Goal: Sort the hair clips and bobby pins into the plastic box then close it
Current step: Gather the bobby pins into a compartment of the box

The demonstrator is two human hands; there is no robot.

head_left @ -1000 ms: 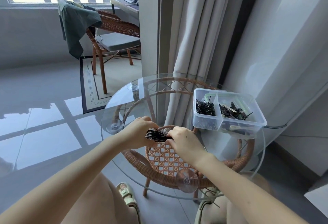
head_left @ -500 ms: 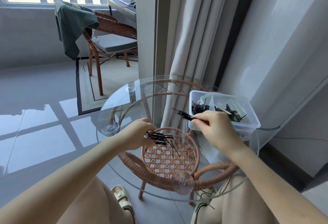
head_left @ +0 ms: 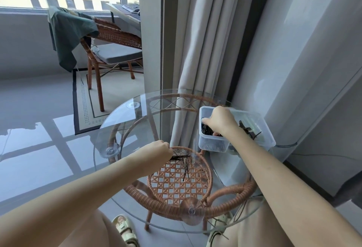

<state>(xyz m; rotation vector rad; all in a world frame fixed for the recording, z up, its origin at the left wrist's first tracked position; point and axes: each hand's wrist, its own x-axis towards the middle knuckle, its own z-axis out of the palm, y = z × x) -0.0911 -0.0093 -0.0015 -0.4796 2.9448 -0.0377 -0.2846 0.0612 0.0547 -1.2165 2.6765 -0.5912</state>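
Black bobby pins [head_left: 179, 157]: thin, springy, slippery on glass table [head_left: 121, 129]; pinch bundle mid-length. Left hand [head_left: 156, 151] clenched on them; right hand [head_left: 220, 122] in plastic box [head_left: 213, 146], grip apparently releasing, unclear.

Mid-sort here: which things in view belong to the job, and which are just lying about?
Job:
plastic box, lid off
bobby pins bunched in left hand
right hand reaching into the box's left compartment
hair clips in right compartment

Lying about:
wicker chair
green cloth draped on it
curtain
rug
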